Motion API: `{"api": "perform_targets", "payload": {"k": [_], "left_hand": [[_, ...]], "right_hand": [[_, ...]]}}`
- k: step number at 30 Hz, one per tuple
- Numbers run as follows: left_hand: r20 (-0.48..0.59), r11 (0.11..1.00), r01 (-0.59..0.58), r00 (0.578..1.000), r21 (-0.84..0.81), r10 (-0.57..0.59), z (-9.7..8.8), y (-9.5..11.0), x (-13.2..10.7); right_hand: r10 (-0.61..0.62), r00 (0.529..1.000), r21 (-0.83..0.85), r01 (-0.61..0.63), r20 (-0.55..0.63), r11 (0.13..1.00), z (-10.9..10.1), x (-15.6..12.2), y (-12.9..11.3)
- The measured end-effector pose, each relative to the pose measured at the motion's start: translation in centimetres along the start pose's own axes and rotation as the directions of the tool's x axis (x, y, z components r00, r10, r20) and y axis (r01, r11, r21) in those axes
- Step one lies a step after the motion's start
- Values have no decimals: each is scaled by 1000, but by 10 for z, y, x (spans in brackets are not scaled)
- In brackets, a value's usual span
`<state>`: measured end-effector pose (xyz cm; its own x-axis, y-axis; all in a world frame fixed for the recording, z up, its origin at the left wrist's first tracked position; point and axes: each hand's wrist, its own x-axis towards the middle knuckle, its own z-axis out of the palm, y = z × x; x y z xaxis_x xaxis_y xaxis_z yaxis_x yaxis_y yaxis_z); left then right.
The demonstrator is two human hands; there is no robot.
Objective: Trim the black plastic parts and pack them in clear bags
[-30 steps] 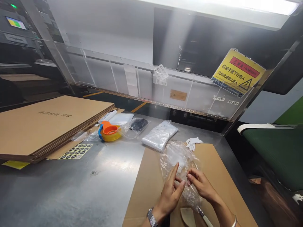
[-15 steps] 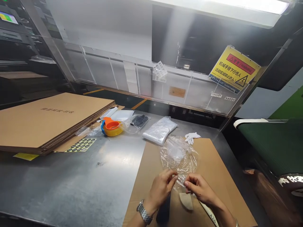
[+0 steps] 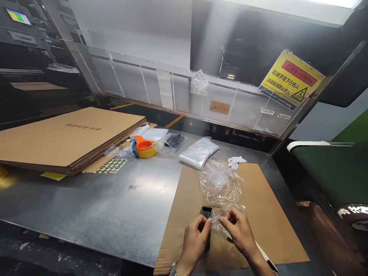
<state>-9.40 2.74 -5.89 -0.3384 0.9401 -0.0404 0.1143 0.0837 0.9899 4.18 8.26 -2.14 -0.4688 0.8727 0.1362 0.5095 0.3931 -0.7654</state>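
Both hands are pinching a small clear plastic bag (image 3: 219, 221) over the brown cardboard sheet (image 3: 270, 214). My left hand (image 3: 193, 239) has thumb and forefinger closed on its left edge. On the right side, my right hand (image 3: 240, 232) grips it the same way. A black oblong object (image 3: 206, 211) lies beneath my left hand, partly covered by it. Past my fingers rests a large crumpled clear plastic bag (image 3: 221, 184). A white strip (image 3: 263, 251) shows beside my right wrist.
Behind the sheet are a stack of clear bags (image 3: 198, 153) and white gloves (image 3: 237, 161). To the left are an orange-and-yellow tape dispenser (image 3: 145, 148), a bagged black item (image 3: 174, 141), a sticker sheet (image 3: 110, 166) and stacked flat cardboard (image 3: 74, 134). A green conveyor (image 3: 333, 168) stands right.
The view has shifted, so the table appears farther right. Both hands still pinch clear plastic, now held nearer me with its edge stretched between them. The black object's far end has come into sight.
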Motion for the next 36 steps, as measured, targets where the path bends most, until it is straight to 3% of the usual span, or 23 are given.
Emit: {"api": "perform_targets", "payload": {"k": [1,3,5,6,7,9,11,15,19,23,28,31,36], "left_hand": [[-53,997,-46,997,60,49,-3,-2,-3],[-105,937,-236,957,258,270,-9,-2,-7],[-30,753,-440,855,489,518,-17,-2,-8],[23,653,-490,809,577,587,-22,-2,-6],[53,589,-497,791,637,609,-27,-2,-3],[4,550,-418,798,723,602,-41,-7,4],[-106,570,-313,806,760,583,-56,-17,12],[-229,608,-164,826,777,515,-73,-45,13],[-217,636,-98,891,766,398,-71,-63,-3],[-193,685,-56,940,726,281,-68,-64,-13],[-123,746,-56,976,663,183,-68,-54,-13],[-60,764,-82,986,640,155,-70,-51,-14],[-11,754,-120,986,646,166,-68,-49,-22]], "right_hand": [[-31,999,-30,30,-20,999,3,-1,-2],[-118,993,-78,117,-5,990,10,-2,-8],[-196,980,-102,200,47,975,16,-1,-15],[-215,974,-111,222,66,969,18,-1,-18],[-220,973,-122,228,72,966,19,0,-20],[-190,980,-149,196,54,969,20,1,-18],[-114,993,-179,115,16,977,24,-1,-10],[95,995,-245,-95,-13,965,51,-17,16],[201,979,-237,-187,33,953,72,-35,34],[158,971,-94,-143,177,985,63,-49,32],[136,911,62,-173,388,983,63,-64,34],[166,915,48,-197,368,979,70,-66,44],[172,964,-101,-154,204,983,72,-64,47]]}}
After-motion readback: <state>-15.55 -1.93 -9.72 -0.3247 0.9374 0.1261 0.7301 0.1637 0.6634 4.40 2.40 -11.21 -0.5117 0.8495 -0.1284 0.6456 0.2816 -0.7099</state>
